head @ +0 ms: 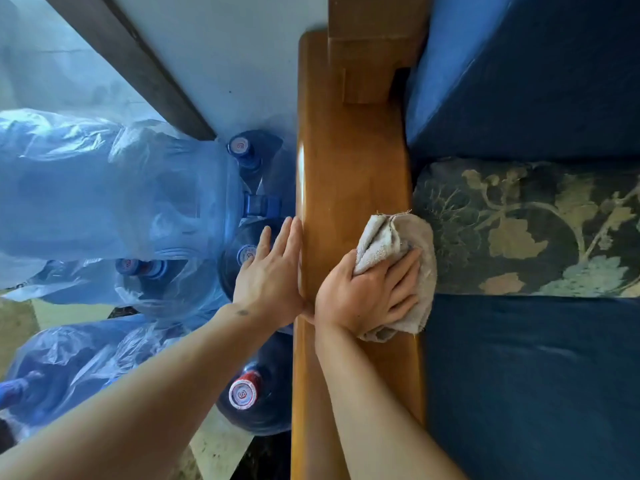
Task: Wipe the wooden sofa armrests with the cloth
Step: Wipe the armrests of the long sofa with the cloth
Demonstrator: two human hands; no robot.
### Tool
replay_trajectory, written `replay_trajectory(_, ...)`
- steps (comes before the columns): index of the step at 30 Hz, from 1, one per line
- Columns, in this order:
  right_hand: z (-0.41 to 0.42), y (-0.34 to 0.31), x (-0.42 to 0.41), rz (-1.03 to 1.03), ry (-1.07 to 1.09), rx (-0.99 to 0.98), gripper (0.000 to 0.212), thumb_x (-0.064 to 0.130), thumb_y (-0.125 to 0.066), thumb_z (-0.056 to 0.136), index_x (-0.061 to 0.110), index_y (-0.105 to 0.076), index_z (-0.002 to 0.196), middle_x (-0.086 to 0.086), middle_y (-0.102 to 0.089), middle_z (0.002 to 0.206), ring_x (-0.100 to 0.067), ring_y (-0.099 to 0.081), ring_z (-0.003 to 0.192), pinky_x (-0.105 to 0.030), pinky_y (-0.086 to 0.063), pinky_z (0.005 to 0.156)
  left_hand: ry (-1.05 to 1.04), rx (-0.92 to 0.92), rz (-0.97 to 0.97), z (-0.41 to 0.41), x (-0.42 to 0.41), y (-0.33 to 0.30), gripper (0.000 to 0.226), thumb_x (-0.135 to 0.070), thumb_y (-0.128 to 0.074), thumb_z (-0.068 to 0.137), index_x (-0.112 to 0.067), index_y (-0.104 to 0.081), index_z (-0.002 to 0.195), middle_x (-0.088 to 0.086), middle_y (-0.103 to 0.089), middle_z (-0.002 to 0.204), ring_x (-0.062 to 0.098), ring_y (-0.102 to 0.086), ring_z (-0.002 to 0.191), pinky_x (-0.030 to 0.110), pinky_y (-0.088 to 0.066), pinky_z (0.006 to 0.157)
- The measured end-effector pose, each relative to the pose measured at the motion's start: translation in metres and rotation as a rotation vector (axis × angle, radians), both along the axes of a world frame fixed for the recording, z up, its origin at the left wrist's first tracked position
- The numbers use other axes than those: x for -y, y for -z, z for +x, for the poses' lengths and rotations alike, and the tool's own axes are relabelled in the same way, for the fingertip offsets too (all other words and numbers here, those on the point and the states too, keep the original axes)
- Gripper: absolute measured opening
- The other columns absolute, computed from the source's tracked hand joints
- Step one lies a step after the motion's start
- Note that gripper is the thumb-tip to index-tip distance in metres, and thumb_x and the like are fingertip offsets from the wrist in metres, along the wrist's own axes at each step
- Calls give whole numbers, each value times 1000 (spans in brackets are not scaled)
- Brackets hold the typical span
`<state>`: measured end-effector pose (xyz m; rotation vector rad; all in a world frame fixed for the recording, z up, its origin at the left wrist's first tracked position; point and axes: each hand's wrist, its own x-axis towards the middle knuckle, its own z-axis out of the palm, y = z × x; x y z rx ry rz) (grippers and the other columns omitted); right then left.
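I have one cloth (398, 258), a bunched off-white rag, pressed down on the inner edge of the single wooden armrest (349, 174) in view, about midway along its length and spilling slightly toward the seat. My right hand (367, 296) grips it, fingers spread and curled over the wad, holding it flat to the wood. My left hand (270, 275) lies with straight, relaxed fingers against the outer edge of the armrest, holding nothing, apparently steadying me. I judge I am mid-wipe on the top face; the far stretch toward the backrest post (374, 50) looks like what remains, so the next stroke calls for pushing the cloth forward along the grain with even pressure, keeping it on the wood and off the upholstery. Just beside the cloth sits one floral cushion (526, 230) on the blue seat (533, 386). On the other side, beside the armrest, I count at least five water jugs (256, 400) by their caps, several wrapped in clear plastic; more may be hidden.
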<state>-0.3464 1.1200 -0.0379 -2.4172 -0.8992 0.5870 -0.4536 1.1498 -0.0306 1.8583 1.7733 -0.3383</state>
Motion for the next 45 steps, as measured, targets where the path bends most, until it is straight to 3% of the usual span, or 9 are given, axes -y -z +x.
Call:
replay_trajectory(7, -2, 3, -48, 3, -87, 125, 66, 36, -50, 102, 13, -31, 160, -7, -19, 172, -26, -14, 159, -56, -5, 127, -166, 39, -95, -1, 4, -1, 169, -54, -97, 47, -21, 29, 155, -4, -12, 172, 22, 3, 159, 47, -37, 115)
replay_trajectory(15, -8, 19, -94, 149, -246, 277, 64, 39, -46, 92, 15, -47, 151, -9, -40, 164, -29, -32, 153, -62, -20, 123, -199, 93, -144, -5, 4, -2, 167, -49, -98, 46, -26, 25, 157, -9, -18, 170, 23, 0, 158, 54, -34, 118)
replay_trajectory(20, 4, 25, -115, 248, -622, 276, 58, 39, -52, 92, 18, -54, 147, -9, -43, 162, -29, -34, 152, -60, -20, 124, -189, 107, -174, -6, 3, -2, 161, -50, -97, 47, -27, 17, 159, -14, -20, 168, 23, -2, 158, 53, -36, 116)
replay_trajectory(26, 21, 22, -156, 209, -1247, 268, 48, 40, -51, 89, 31, -65, 134, 1, -42, 163, -21, -30, 154, -55, -17, 126, -206, 83, -138, -3, 8, -4, 161, -49, -96, 49, -24, 20, 159, 0, -46, 155, 23, -23, 154, 50, -43, 110)
replay_trajectory(33, 26, 13, -155, 222, -1313, 191, 53, 32, -60, 87, 19, -63, 139, 0, -56, 151, -20, -41, 148, -48, -14, 129, -273, 101, 1, -1, 23, -3, 165, -51, -97, 47, -24, 22, 158, 2, -4, 172, 29, -17, 155, 53, -41, 113)
replay_trajectory(37, 33, 11, -123, 183, -1385, 219, 55, 31, -61, 87, 18, -61, 140, 3, -53, 154, -17, -38, 149, -45, -13, 130, -376, 154, 132, 1, 56, 3, 142, -56, -89, 63, -27, 12, 160, 6, -32, 161, 33, -42, 139, 48, -48, 98)
replay_trajectory(40, 45, 13, -87, 207, -1381, 213, 57, 32, -64, 87, 17, -60, 142, 3, -52, 155, -18, -39, 149, -47, -15, 129, -443, 283, 179, -2, 79, 11, 115, -56, -78, 80, -24, -3, 161, 7, -36, 158, 29, -41, 140, 44, -45, 103)
replay_trajectory(43, 56, 15, -40, 208, -1387, 218, 57, 33, -62, 87, 17, -60, 141, 3, -51, 156, -18, -39, 149, -49, -17, 129, -418, 443, 159, -7, 108, 16, 72, -33, -56, 96, -24, -20, 157, 3, -36, 154, 24, -52, 131, 35, -47, 94)
replay_trajectory(45, 62, 14, -7, 200, -1380, 206, 58, 34, -62, 86, 18, -60, 141, 2, -50, 157, -19, -39, 149, -49, -17, 129, -393, 500, 95, -10, 126, 14, 67, -26, -43, 88, -30, -27, 153, -2, -37, 150, 16, -61, 109, 33, -45, 84)
